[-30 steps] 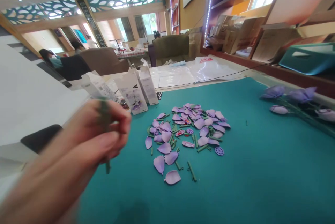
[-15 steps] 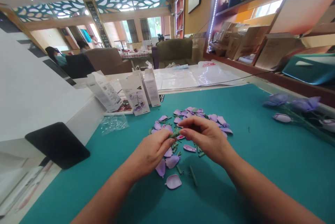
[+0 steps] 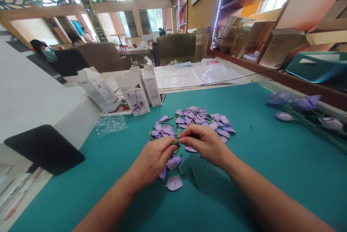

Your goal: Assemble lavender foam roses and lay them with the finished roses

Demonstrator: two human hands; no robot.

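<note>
Between my hands is a small green stem piece. My left hand pinches it from the left with thumb and forefinger. From the right, the fingertips of my right hand close on its other end. Beyond and beneath the hands lies a loose heap of purple plastic petals mixed with green stem bits. Nearer to me, a pale petal rests with its hollow side up, and a longer green stem rod lies beside it. My fingers hide part of the held piece.
Purple flowers on green stems lie at the right of the teal mat. White cartons and a clear plastic bag stand at the back left. A black tablet-like panel leans at the left. People sit far behind.
The whole view has shifted, so the scene sits a little further left and higher. My hands stay together at the green stem piece, the right fingertips slightly closer to the left.
</note>
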